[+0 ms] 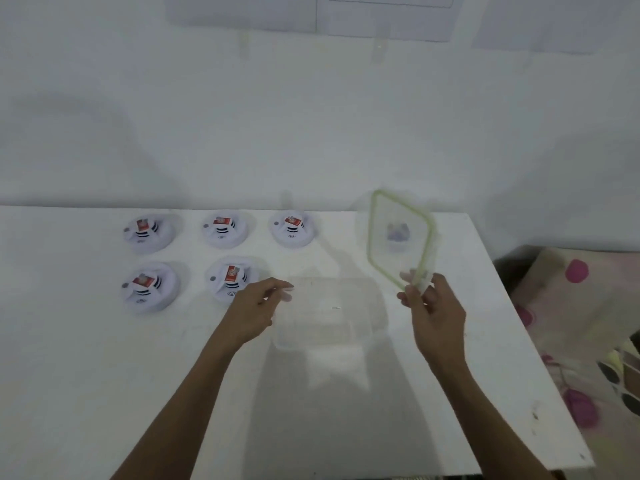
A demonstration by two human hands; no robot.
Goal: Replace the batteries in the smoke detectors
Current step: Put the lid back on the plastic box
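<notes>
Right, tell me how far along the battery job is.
Early. Done: the lid is off the clear container, pinched upright in the right hand. In hand: the left hand reaches to the container's rim. Left: all five visible smoke detectors sit untouched on the table, each with a red-labelled piece on top. A sixth may sit behind the lid.

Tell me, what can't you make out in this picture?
- Object behind the lid: head view, blurred through the clear plastic held up by the right hand.
- Labels on the detectors: too small and blurred to read.
- Container contents: clear and washed out; can't tell.
- Wall papers: cut off by the top edge.
</notes>
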